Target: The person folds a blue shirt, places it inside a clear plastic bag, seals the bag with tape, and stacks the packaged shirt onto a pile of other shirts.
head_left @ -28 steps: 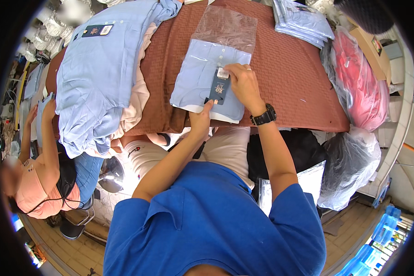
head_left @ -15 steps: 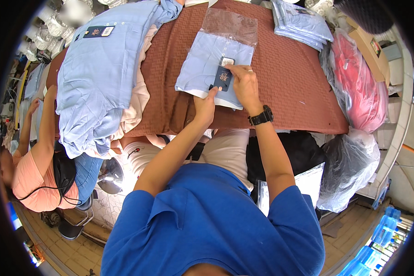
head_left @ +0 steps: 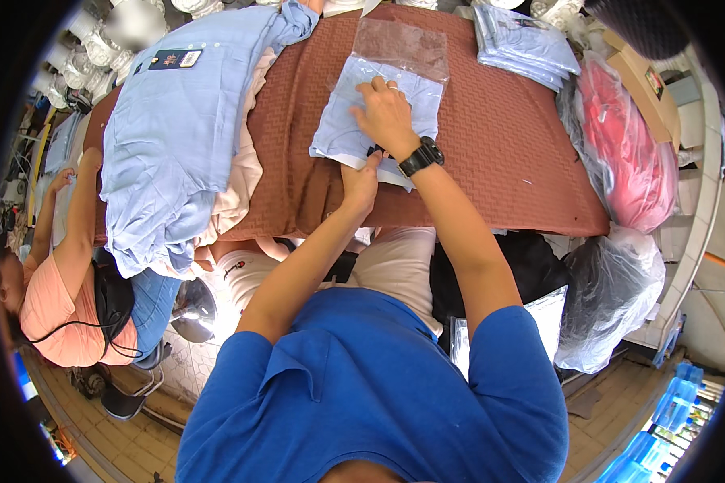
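A folded light blue shirt (head_left: 338, 121) lies on the brown cloth-covered table in front of me, inside a clear plastic bag (head_left: 403, 47) whose bare end stretches away past the shirt. My left hand (head_left: 361, 183) grips the near edge of the bagged shirt, thumb on top and fingers underneath. Across the middle of the shirt rests my right hand (head_left: 387, 119), fingers apart, with a black watch (head_left: 421, 156) on its wrist. The dark hang tag on the shirt is mostly covered by this hand; only a small dark bit shows near my left thumb.
A heap of light blue shirts (head_left: 177, 121) with a tag covers the table's left side. Bagged folded shirts (head_left: 525, 44) are stacked at the far right. Beside them are a red bundle in plastic (head_left: 632, 153) and a cardboard box (head_left: 644, 92). A co-worker (head_left: 64, 310) sits at left.
My right hand has let go of the hang tag and swung left onto the shirt, now covering the tag. My left hand keeps its hold on the near edge.
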